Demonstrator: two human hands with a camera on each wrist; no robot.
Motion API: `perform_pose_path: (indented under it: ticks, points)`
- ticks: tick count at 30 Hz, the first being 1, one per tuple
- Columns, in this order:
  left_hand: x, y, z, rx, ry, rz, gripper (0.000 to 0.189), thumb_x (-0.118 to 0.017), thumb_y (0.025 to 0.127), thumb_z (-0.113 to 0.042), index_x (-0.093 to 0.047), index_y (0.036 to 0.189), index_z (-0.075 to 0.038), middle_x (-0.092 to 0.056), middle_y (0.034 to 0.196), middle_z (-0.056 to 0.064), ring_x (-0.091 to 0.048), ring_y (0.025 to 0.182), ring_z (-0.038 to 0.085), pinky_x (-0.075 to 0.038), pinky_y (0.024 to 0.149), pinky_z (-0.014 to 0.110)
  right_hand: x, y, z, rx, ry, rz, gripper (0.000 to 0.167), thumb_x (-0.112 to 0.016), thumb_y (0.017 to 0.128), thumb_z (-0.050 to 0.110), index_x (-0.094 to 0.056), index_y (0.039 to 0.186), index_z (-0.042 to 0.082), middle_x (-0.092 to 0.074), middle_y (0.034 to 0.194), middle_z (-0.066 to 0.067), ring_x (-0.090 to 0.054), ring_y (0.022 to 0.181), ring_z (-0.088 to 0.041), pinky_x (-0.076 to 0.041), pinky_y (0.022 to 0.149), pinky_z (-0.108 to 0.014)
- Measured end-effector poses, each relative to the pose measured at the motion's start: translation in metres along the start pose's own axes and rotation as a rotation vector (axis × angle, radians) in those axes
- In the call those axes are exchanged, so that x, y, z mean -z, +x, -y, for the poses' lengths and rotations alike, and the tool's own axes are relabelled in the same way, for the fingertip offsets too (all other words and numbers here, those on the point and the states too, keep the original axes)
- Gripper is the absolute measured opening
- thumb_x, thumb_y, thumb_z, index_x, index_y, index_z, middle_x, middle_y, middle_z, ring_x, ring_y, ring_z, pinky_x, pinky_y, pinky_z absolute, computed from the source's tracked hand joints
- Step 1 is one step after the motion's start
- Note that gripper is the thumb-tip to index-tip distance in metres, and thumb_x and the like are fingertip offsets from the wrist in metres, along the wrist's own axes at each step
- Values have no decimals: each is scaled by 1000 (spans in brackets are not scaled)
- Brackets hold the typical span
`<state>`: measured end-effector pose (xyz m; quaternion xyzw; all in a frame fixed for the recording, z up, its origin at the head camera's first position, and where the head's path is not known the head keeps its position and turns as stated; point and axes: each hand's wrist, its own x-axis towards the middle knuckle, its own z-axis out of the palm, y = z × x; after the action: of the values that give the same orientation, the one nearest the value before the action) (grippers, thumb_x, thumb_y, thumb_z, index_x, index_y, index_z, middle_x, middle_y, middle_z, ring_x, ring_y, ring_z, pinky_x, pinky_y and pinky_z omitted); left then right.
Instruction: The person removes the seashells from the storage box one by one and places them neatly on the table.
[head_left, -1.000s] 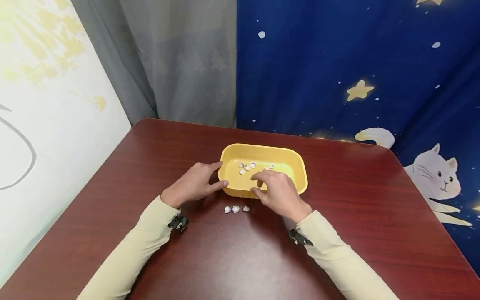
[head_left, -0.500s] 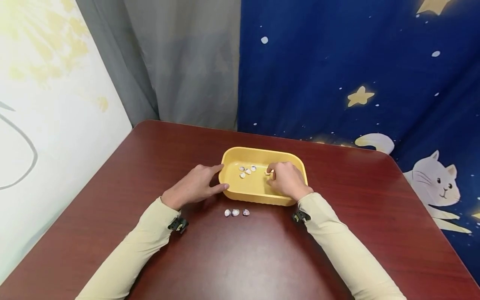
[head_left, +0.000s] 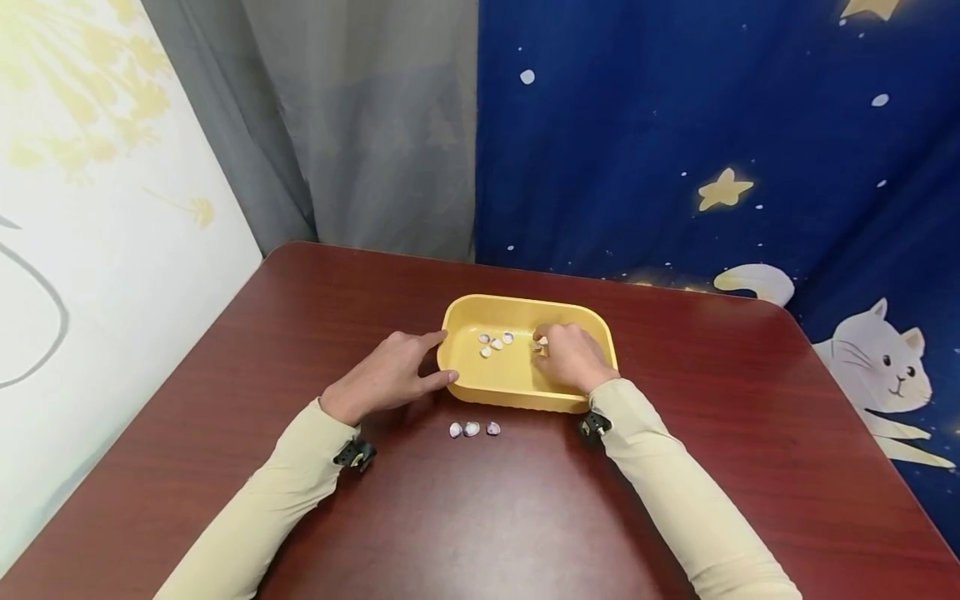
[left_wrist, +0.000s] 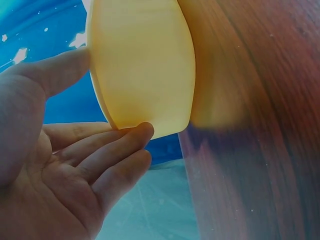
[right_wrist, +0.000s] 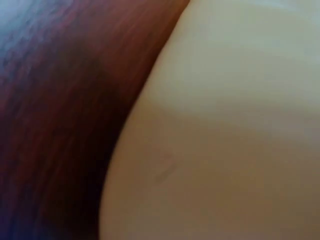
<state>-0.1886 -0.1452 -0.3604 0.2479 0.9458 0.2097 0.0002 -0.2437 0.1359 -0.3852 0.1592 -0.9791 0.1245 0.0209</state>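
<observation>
Cream sleeves — black wrist straps

tray on table | left hand touching tray's left end | right hand inside tray's right half, shells at its fingertips | four shells in tray's left half | three shells on table before tray, left of centre | curtains behind table

Wall: washed out near white, brightest at upper left of the head view
Table: soft pale glare at lower centre, dark shadow along the left sleeve
Tub: softly lit, hazy, bluish cast around it
Right wrist view: dim at left, blurred
</observation>
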Motion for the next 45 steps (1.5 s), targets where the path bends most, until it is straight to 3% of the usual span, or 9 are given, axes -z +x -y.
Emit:
perform_pose_path:
  ticks: [4, 10, 13, 27, 34, 45]
  points:
    - [2, 1, -1, -11, 3, -11, 67, -72, 92, -39, -54, 141, 2, -69, 128, 18, -69, 104, 22, -56, 96, 43, 1, 1, 2, 3, -1, 13, 23, -72, 85, 20, -76, 107, 16, -77, 100, -5, -70, 86, -28, -56, 70, -43]
    - [1, 1, 0, -17, 4, -21, 67, -72, 92, -39, -54, 141, 3, -67, 131, 19, -69, 112, 25, -55, 98, 44, 2, 2, 3, -4, 8, 21, 9, -73, 89, 21, -75, 96, 17, -67, 73, -1, -61, 71, -23, -49, 61, -37]
    - [1, 1, -1, -20, 8, -18, 67, -72, 92, -40, -54, 140, 4, -67, 131, 20, -69, 113, 26, -55, 98, 44, 1, 1, 2, -9, 15, 24, 6, -74, 88, 21, -75, 93, 17, -62, 68, 1, -58, 68, -21, -46, 58, -33]
    - [1, 1, -3, -5, 2, -11, 68, -72, 92, -40, -53, 142, 3, -67, 132, 19, -68, 113, 25, -55, 98, 43, 2, -1, 1, -1, 26, -3, 5, -74, 87, 22, -76, 91, 18, -64, 69, 2, -60, 70, -21, -47, 59, -34]
    - [1, 0, -2, -1, 3, 1, 69, -72, 92, -40, -53, 142, 3, -66, 133, 19, -68, 111, 24, -55, 98, 44, 4, -3, 2, 36, 32, -41, 5, -70, 88, 18, -74, 85, 16, -67, 73, 2, -60, 68, -19, -46, 59, -31]
    - [-2, 2, -3, 0, 1, -13, 67, -73, 91, -38, -54, 141, 2, -68, 130, 18, -69, 106, 22, -56, 97, 43, 17, -15, 1, 111, 82, -46, 7, -74, 85, 15, -75, 91, 12, -74, 81, 1, -64, 74, -15, -51, 67, -30]
